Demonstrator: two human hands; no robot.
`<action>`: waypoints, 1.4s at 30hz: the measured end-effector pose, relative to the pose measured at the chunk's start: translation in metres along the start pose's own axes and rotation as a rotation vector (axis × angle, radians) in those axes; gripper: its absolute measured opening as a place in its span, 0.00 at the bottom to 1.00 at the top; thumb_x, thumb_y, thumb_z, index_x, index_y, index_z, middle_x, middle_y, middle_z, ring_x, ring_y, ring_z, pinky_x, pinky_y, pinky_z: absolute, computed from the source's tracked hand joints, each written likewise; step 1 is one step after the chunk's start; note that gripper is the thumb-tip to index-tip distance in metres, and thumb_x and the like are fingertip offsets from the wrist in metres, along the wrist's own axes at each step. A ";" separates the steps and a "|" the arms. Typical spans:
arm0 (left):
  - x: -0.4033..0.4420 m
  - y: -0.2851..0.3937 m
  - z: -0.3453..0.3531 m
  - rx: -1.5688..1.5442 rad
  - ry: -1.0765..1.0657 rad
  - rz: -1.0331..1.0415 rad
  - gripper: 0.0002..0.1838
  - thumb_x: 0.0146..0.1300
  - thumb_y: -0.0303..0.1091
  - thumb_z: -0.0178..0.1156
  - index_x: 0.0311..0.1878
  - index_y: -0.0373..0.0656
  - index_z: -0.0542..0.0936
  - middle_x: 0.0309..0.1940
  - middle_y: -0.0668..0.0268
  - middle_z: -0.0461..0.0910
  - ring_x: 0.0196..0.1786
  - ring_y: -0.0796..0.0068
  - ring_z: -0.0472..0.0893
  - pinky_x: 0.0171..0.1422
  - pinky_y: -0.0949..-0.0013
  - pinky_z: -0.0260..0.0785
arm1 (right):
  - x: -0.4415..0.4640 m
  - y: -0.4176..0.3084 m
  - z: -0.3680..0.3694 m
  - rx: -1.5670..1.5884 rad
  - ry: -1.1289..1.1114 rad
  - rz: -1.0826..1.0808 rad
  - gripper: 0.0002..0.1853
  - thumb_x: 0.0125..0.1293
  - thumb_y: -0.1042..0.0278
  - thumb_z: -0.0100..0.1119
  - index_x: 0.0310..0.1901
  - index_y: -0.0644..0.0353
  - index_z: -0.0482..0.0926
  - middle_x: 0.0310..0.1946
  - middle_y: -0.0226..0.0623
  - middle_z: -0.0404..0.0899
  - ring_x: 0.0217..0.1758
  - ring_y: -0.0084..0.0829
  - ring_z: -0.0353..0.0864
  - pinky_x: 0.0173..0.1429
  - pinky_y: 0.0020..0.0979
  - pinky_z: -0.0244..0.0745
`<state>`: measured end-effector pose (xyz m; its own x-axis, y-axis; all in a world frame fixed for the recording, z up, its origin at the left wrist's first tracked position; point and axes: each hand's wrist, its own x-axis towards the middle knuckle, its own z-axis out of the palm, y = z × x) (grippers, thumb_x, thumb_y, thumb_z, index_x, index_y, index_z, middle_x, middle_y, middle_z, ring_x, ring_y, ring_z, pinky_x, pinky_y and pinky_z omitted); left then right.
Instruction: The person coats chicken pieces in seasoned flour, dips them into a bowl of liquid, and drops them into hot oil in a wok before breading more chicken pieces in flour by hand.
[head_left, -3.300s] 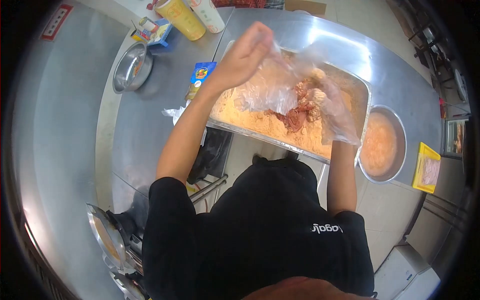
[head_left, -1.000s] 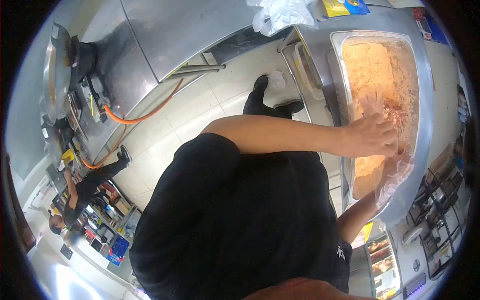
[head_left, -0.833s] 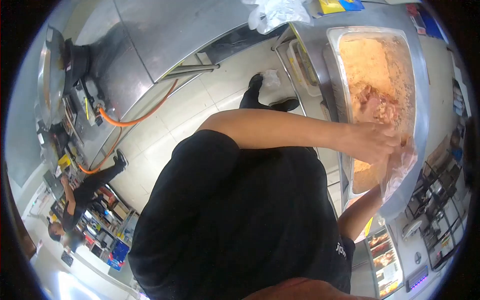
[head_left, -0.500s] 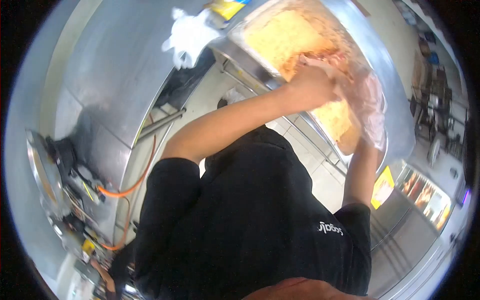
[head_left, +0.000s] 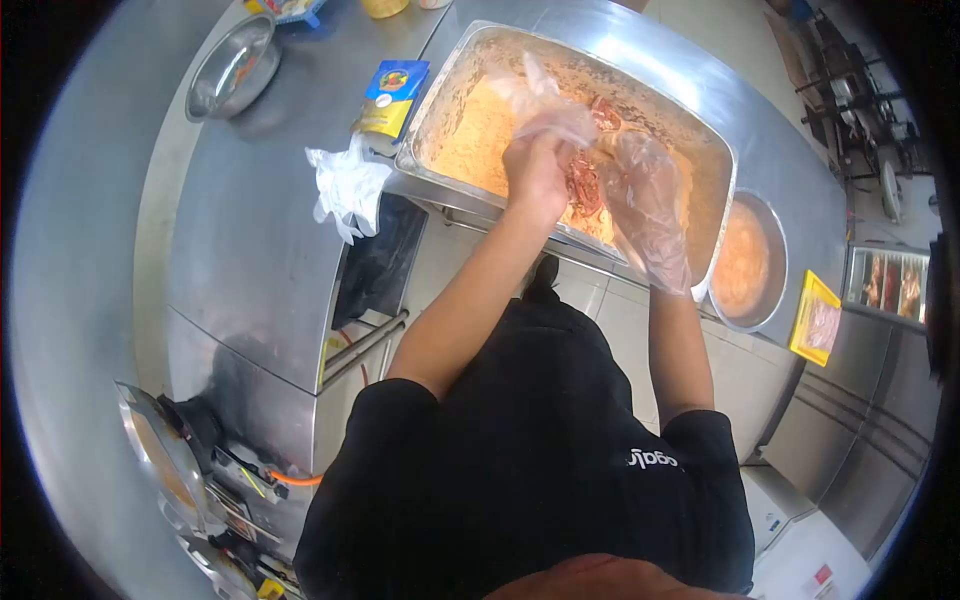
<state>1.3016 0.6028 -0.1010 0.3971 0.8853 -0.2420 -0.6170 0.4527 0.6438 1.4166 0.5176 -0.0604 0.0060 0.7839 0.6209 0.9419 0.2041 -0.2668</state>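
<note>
Meat (head_left: 585, 188) lies in the flour (head_left: 465, 145) in the metal tray (head_left: 448, 192), top centre of the frame, between the two hands. Left hand (head_left: 540, 165) over the tray, loose clear film around its fingers. Right hand (head_left: 648, 195) gloved in clear plastic, just right of the meat. Hands near each other; can't tell if either grips anything, film and fingers hide it.

Handling, my read: meat is soft, limp, fairly light; slippery where red and wet, better grip where coated. Take it across the thick middle with spread fingers; a pinched edge may tear. Loose film could slip.

Around: pouch (head_left: 392, 98) upper left, bowl (head_left: 779, 268) right, both on the table (head_left: 250, 260).
</note>
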 end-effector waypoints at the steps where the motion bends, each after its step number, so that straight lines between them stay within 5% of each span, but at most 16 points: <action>1: 0.009 -0.006 -0.011 -0.051 0.050 -0.024 0.15 0.65 0.27 0.57 0.55 0.38 0.75 0.47 0.64 0.81 0.52 0.72 0.80 0.54 0.70 0.76 | -0.002 -0.001 -0.001 0.029 0.020 -0.017 0.11 0.57 0.70 0.66 0.41 0.59 0.79 0.34 0.42 0.78 0.41 0.45 0.79 0.42 0.42 0.75; 5: 0.027 -0.006 -0.039 -0.155 0.056 -0.131 0.15 0.70 0.34 0.55 0.56 0.39 0.75 0.49 0.63 0.81 0.53 0.70 0.80 0.58 0.66 0.75 | -0.013 -0.022 -0.005 0.158 -0.059 0.015 0.10 0.55 0.73 0.64 0.40 0.60 0.78 0.34 0.43 0.77 0.40 0.48 0.77 0.44 0.44 0.73; 9: -0.008 0.009 -0.022 -0.579 -0.451 -0.199 0.29 0.75 0.56 0.42 0.65 0.40 0.67 0.64 0.57 0.70 0.64 0.55 0.72 0.68 0.50 0.67 | -0.033 -0.032 0.009 0.219 -0.068 0.033 0.11 0.55 0.75 0.62 0.42 0.61 0.78 0.37 0.45 0.77 0.43 0.50 0.77 0.48 0.46 0.73; 10: -0.026 0.024 -0.003 -0.574 -0.382 -0.281 0.32 0.73 0.63 0.36 0.62 0.46 0.71 0.62 0.56 0.72 0.65 0.53 0.72 0.70 0.50 0.65 | -0.031 -0.040 0.005 0.230 -0.080 0.037 0.11 0.55 0.75 0.61 0.42 0.61 0.78 0.38 0.45 0.77 0.44 0.50 0.76 0.49 0.47 0.72; 13: -0.023 0.025 0.000 -0.353 -0.328 -0.200 0.36 0.72 0.64 0.35 0.69 0.46 0.65 0.63 0.56 0.71 0.67 0.51 0.69 0.72 0.46 0.60 | -0.029 -0.060 -0.012 0.254 -0.101 0.075 0.12 0.56 0.76 0.59 0.43 0.61 0.78 0.39 0.46 0.76 0.46 0.52 0.75 0.51 0.48 0.71; 15: 0.025 -0.035 -0.037 0.148 -0.386 0.139 0.41 0.69 0.69 0.37 0.72 0.45 0.60 0.63 0.57 0.71 0.67 0.53 0.68 0.71 0.45 0.59 | -0.046 -0.056 -0.002 0.238 -0.056 0.061 0.12 0.55 0.77 0.59 0.43 0.62 0.78 0.40 0.46 0.77 0.46 0.52 0.75 0.52 0.47 0.71; 17: 0.018 -0.033 -0.033 0.102 -0.502 0.117 0.45 0.66 0.72 0.39 0.74 0.44 0.58 0.62 0.58 0.71 0.67 0.54 0.68 0.70 0.44 0.59 | -0.057 -0.057 0.001 0.227 -0.090 0.091 0.13 0.54 0.77 0.58 0.43 0.62 0.78 0.41 0.47 0.77 0.47 0.53 0.75 0.53 0.47 0.71; 19: -0.005 -0.015 -0.021 -0.502 -0.663 -0.255 0.48 0.63 0.75 0.41 0.74 0.43 0.58 0.60 0.59 0.71 0.65 0.53 0.68 0.68 0.44 0.61 | -0.063 -0.058 -0.002 0.216 -0.193 0.151 0.13 0.54 0.77 0.58 0.44 0.62 0.78 0.42 0.48 0.77 0.47 0.53 0.75 0.53 0.46 0.71; 22: -0.037 0.004 -0.008 -0.422 -0.440 -0.339 0.52 0.60 0.77 0.44 0.73 0.41 0.58 0.58 0.60 0.72 0.65 0.52 0.68 0.67 0.48 0.63 | -0.065 -0.076 -0.015 0.266 -0.214 0.249 0.14 0.53 0.78 0.58 0.44 0.63 0.78 0.42 0.49 0.77 0.47 0.54 0.74 0.53 0.46 0.71; 25: -0.045 0.000 -0.016 -0.427 -0.404 -0.189 0.46 0.62 0.72 0.47 0.68 0.40 0.66 0.59 0.59 0.71 0.67 0.49 0.65 0.65 0.39 0.61 | -0.083 -0.074 -0.004 0.303 -0.107 0.137 0.14 0.52 0.78 0.57 0.43 0.65 0.77 0.41 0.50 0.76 0.46 0.54 0.75 0.51 0.46 0.71; 36: -0.110 -0.005 -0.044 -0.544 -0.413 -0.046 0.51 0.56 0.83 0.35 0.78 0.71 0.36 0.72 0.53 0.57 0.72 0.41 0.57 0.66 0.25 0.53 | -0.100 -0.111 -0.032 0.806 -0.483 -0.012 0.10 0.54 0.75 0.58 0.39 0.64 0.79 0.37 0.49 0.78 0.43 0.52 0.77 0.51 0.44 0.72; 39: -0.142 -0.011 -0.083 -0.181 -0.202 0.063 0.55 0.55 0.84 0.35 0.78 0.65 0.33 0.75 0.52 0.51 0.73 0.44 0.57 0.73 0.35 0.53 | -0.127 -0.123 -0.017 0.928 -0.612 0.003 0.11 0.54 0.74 0.57 0.40 0.62 0.80 0.39 0.48 0.79 0.46 0.52 0.77 0.52 0.43 0.72; 42: -0.156 -0.033 -0.144 -0.172 0.175 0.100 0.54 0.58 0.80 0.39 0.78 0.53 0.45 0.75 0.50 0.52 0.73 0.48 0.58 0.73 0.40 0.54 | -0.168 -0.128 0.017 0.931 -0.709 0.028 0.12 0.54 0.75 0.56 0.41 0.62 0.80 0.40 0.47 0.79 0.47 0.51 0.77 0.52 0.43 0.73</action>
<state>1.1625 0.4648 -0.1892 0.2136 0.9249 -0.3147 -0.7598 0.3597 0.5416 1.2888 0.3700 -0.1433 -0.4427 0.8865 0.1344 0.3329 0.3017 -0.8934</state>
